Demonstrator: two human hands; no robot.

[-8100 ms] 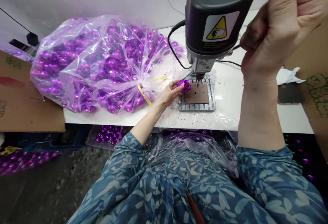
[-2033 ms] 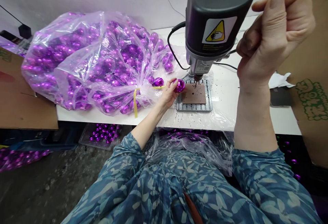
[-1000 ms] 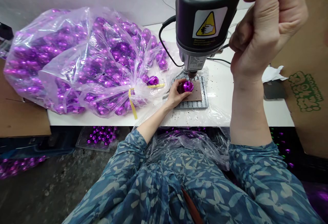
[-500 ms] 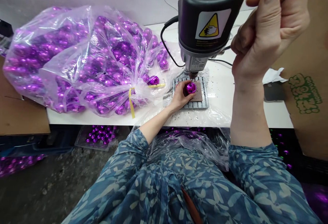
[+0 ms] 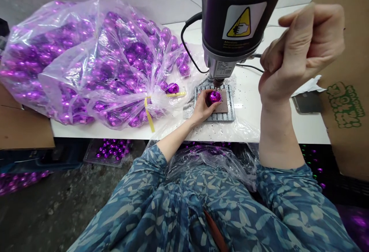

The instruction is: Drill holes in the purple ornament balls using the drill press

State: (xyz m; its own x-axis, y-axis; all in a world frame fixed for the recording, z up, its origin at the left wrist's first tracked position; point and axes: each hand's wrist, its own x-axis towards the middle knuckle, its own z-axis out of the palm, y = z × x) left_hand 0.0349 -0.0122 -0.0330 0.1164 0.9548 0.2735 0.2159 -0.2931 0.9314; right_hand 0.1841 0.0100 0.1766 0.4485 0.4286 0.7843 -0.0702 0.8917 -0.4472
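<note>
My left hand [image 5: 203,107] grips a shiny purple ball [image 5: 213,97] and holds it on the brown pad [image 5: 223,106] of the drill's grid base [image 5: 232,117]. The bit under the dark drill press head [image 5: 239,13] touches the top of the ball. My right hand [image 5: 300,50] is raised at the right of the drill head, closed in a fist round its thin metal lever [image 5: 257,55]. Most of the lever is hidden in the fist.
A big clear bag of purple balls [image 5: 86,59], tied with yellow ribbon, fills the left of the white table [image 5: 288,129]. One loose purple ball [image 5: 173,88] lies by the bag. Cardboard boxes [image 5: 346,90] stand right and left. A phone [image 5: 307,102] lies at the right. Trays of balls [image 5: 111,151] sit on the floor.
My left hand carried the purple ball from beside the base onto the pad under the bit. My right fist has come down with the lever, and the drill head sits lower.
</note>
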